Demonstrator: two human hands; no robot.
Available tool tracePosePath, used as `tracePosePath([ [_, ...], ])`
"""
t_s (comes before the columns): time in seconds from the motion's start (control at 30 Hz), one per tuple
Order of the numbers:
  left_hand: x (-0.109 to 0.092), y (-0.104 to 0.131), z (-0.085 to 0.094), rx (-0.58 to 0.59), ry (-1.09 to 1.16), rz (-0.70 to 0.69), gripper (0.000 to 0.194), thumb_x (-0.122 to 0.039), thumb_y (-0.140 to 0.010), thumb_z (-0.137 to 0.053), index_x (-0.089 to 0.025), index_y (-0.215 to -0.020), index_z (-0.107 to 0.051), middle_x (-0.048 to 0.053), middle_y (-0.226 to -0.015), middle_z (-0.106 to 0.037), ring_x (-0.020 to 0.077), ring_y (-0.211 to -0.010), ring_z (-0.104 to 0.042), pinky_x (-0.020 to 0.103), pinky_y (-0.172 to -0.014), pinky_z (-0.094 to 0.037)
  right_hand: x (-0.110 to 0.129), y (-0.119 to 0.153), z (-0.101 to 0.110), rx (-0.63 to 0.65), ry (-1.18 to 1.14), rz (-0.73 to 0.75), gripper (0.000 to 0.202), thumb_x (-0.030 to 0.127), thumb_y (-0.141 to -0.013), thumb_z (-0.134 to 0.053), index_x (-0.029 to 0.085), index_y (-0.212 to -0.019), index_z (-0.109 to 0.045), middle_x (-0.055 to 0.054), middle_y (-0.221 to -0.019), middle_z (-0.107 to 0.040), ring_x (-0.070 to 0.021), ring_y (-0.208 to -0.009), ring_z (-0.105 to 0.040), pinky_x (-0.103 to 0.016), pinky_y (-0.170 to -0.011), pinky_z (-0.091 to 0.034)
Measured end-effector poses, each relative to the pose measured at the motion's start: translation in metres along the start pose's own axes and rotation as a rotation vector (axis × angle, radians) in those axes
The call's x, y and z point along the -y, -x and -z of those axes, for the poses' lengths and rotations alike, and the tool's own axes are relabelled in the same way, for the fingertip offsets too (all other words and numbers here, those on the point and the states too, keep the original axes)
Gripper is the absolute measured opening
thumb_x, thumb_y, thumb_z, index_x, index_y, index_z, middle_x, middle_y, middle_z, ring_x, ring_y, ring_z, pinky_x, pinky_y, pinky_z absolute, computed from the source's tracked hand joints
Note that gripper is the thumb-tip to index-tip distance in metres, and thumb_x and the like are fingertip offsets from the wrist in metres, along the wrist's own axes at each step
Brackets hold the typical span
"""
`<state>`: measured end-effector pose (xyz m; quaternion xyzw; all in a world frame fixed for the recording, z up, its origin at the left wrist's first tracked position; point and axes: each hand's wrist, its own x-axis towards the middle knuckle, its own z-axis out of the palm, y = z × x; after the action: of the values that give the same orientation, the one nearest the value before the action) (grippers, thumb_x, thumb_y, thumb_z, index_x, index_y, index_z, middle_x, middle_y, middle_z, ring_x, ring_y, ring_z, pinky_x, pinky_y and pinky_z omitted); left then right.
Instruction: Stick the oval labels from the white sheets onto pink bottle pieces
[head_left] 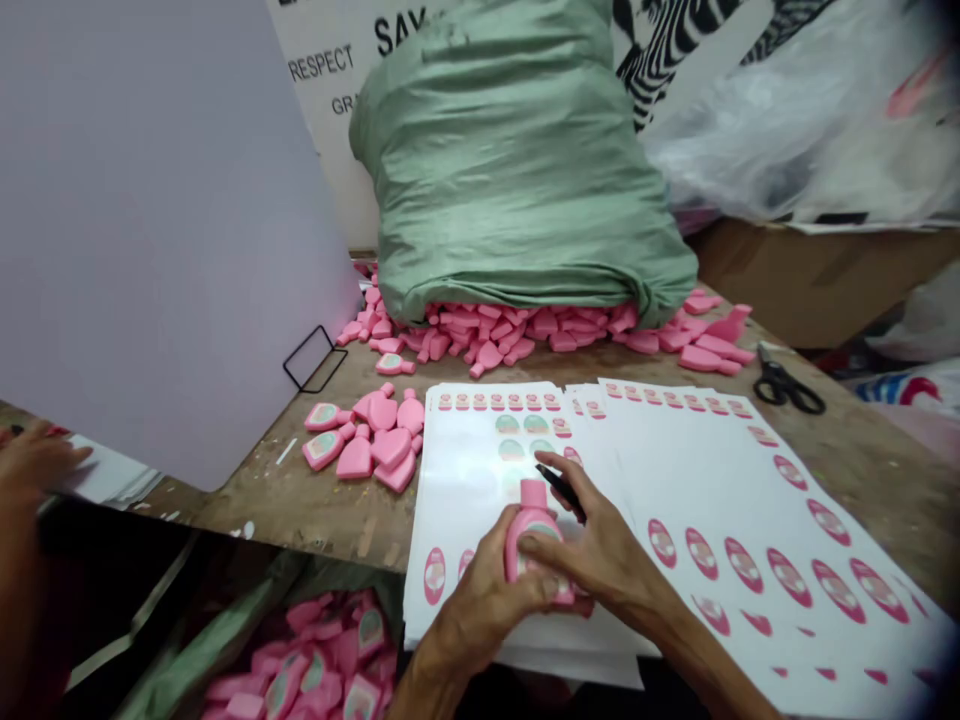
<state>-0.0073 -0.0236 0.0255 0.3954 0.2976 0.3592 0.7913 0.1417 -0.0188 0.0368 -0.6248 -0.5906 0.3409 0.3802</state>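
Note:
My left hand (487, 595) is wrapped round a small pink plastic bottle (534, 496), held with its neck pointing away from me. An oval label shows on its front, partly covered by my thumbs. My right hand (592, 535) grips a slim black tool (561, 490) between its fingers; its exact kind is unclear. The right thumb presses on the bottle's label. Below both hands lies a stack of label sheets (465, 480) with green and pink oval stickers. To the right is a second pile of label sheets (690, 460), partly peeled.
Loose pink bottles (373, 440) lie left of the sheets, some labelled. More spill from under a green sack (517, 170). Black scissors (787, 385) rest at right. A white panel (165, 220) stands at left, with another person's hand (41, 455) beyond. Labelled bottles (322, 660) fill a bag below.

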Motion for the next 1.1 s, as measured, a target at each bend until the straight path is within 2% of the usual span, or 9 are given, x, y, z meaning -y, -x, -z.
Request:
tracePosePath([
  [0.17, 0.001, 0.004, 0.012, 0.091, 0.198, 0.088, 0.051, -0.021, -0.068, -0.068, -0.016, -0.116, -0.052, 0.012, -0.102, -0.063, 0.0264, -0.088, -0.066, 0.038, -0.074, -0.052, -0.02, -0.025, 0.006, -0.071, 0.065, -0.056, 0.068, 0.046, -0.066, -0.07, 0.025, -0.127, -0.047, -0.011, -0.125, -0.057, -0.0294, -0.111, -0.058, -0.044, -0.09, -0.049],
  [0.33, -0.017, -0.003, 0.04, -0.177, 0.067, 0.004, 0.042, -0.033, -0.071, -0.069, -0.014, -0.106, -0.056, 0.009, -0.087, -0.064, 0.0183, -0.067, -0.064, 0.031, -0.063, -0.051, -0.037, -0.079, 0.029, -0.105, 0.101, 0.015, 0.052, 0.053, -0.076, -0.061, 0.021, -0.117, -0.054, -0.01, -0.119, -0.062, -0.0252, -0.106, -0.061, -0.036, -0.088, -0.05],
  [0.43, -0.027, -0.017, 0.063, -0.437, -0.31, -0.12, 0.039, -0.048, -0.081, -0.056, -0.014, -0.098, -0.057, 0.008, -0.076, -0.064, 0.0173, -0.06, -0.061, 0.031, -0.062, -0.049, -0.041, -0.129, 0.028, -0.084, 0.366, 0.156, 0.036, 0.047, -0.084, -0.052, 0.021, -0.108, -0.059, -0.007, -0.102, -0.069, -0.0217, -0.091, -0.065, -0.032, -0.078, -0.05],
  [0.57, -0.033, -0.04, 0.092, -0.821, -0.98, -0.308, 0.036, -0.037, -0.085, -0.049, -0.015, -0.113, -0.053, 0.014, -0.097, -0.065, 0.0279, -0.088, -0.062, 0.04, -0.077, -0.047, -0.039, -0.206, 0.005, 0.003, 0.716, 0.364, 0.023, 0.026, -0.086, -0.047, 0.021, -0.103, -0.063, -0.007, -0.096, -0.07, -0.0208, -0.087, -0.063, -0.028, -0.072, -0.044],
  [0.73, -0.038, -0.055, 0.114, -0.941, -1.665, -0.387, 0.034, -0.018, -0.085, -0.047, -0.01, -0.117, -0.054, 0.015, -0.098, -0.062, 0.0291, -0.093, -0.056, 0.044, -0.082, -0.044, -0.03, -0.267, -0.036, 0.132, 0.783, 0.539, 0.029, 0.01, -0.073, -0.059, 0.017, -0.101, -0.064, -0.011, -0.093, -0.069, -0.0222, -0.092, -0.059, -0.027, -0.074, -0.04],
  [0.83, -0.044, -0.057, 0.125, -1.043, -1.872, -0.269, 0.036, -0.029, -0.086, -0.05, -0.007, -0.114, -0.056, 0.016, -0.096, -0.061, 0.0314, -0.092, -0.054, 0.047, -0.08, -0.043, -0.024, -0.273, -0.046, 0.137, 0.765, 0.59, 0.02, 0.011, -0.073, -0.06, 0.015, -0.092, -0.066, -0.011, -0.086, -0.068, -0.0228, -0.089, -0.059, -0.029, -0.075, -0.039],
  [0.93, -0.05, -0.055, 0.137, -1.115, -1.923, -0.225, 0.051, -0.04, -0.085, -0.053, -0.003, -0.118, -0.054, 0.021, -0.105, -0.059, 0.0353, -0.098, -0.053, 0.052, -0.085, -0.041, -0.015, -0.261, -0.034, 0.035, 0.72, 0.59, 0.017, 0.021, -0.081, -0.056, 0.016, -0.096, -0.062, -0.012, -0.095, -0.066, -0.0235, -0.092, -0.057, -0.031, -0.078, -0.039],
  [1.03, -0.058, -0.052, 0.137, -1.11, -1.857, -0.349, 0.061, -0.042, -0.081, -0.058, -0.001, -0.124, -0.049, 0.027, -0.123, -0.051, 0.0398, -0.113, -0.046, 0.06, -0.096, -0.031, -0.003, -0.231, -0.005, -0.113, 0.545, 0.49, 0.025, 0.037, -0.086, -0.051, 0.016, -0.098, -0.058, -0.009, -0.092, -0.064, -0.0198, -0.082, -0.057, -0.029, -0.071, -0.041],
  [1.1, -0.064, -0.052, 0.12, -1.045, -1.679, -0.487, 0.06, -0.041, -0.081, -0.057, -0.005, -0.128, -0.047, 0.026, -0.133, -0.044, 0.0393, -0.123, -0.039, 0.061, -0.101, -0.027, 0.004, -0.202, 0.012, -0.126, 0.288, 0.352, 0.034, 0.05, -0.083, -0.054, 0.017, -0.087, -0.058, -0.004, -0.077, -0.061, -0.0152, -0.067, -0.053, -0.026, -0.06, -0.039],
])
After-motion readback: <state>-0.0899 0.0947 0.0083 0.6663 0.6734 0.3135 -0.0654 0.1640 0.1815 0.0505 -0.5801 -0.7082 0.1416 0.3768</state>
